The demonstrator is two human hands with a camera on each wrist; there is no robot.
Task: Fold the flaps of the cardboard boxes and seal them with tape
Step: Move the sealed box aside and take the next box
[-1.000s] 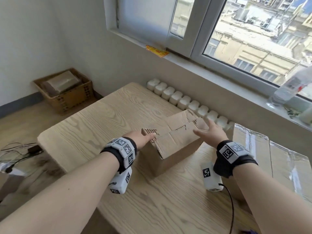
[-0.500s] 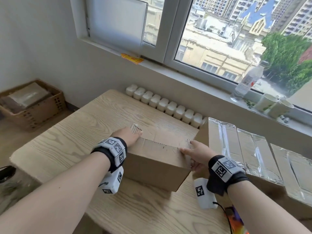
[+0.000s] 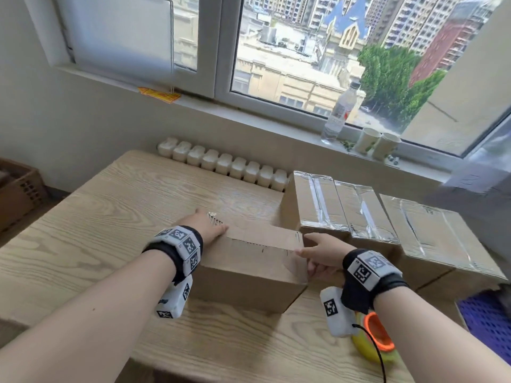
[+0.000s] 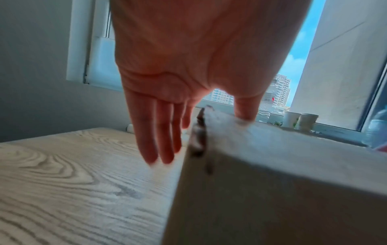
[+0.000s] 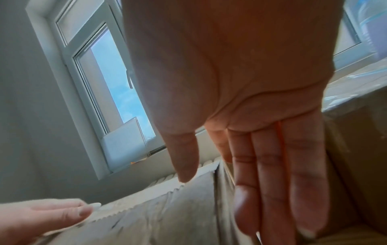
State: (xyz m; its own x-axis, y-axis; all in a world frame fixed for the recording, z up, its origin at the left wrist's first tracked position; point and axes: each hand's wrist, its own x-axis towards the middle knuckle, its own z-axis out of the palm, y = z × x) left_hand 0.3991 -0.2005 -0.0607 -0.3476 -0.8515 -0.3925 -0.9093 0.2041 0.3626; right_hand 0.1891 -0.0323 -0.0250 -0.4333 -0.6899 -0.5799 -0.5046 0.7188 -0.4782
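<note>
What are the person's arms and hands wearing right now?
Both forearms are bare, no sleeves. The left hand and right hand are ungloved. Each wrist has a black band carrying white blocks with black square markers, plus a white camera pod underneath. A thin black cable trails from the right pod.

Both bare forearms reach forward, each wrist wrapped in a black band carrying white marker blocks. The left hand (image 3: 206,226) lies flat with fingers (image 4: 161,132) straight and together pointing down, thumb spread apart from them. The right hand (image 3: 322,254) is turned on its edge, fingers (image 5: 272,174) straight and close together, the thumb stretched out on its own toward the left hand.
</note>
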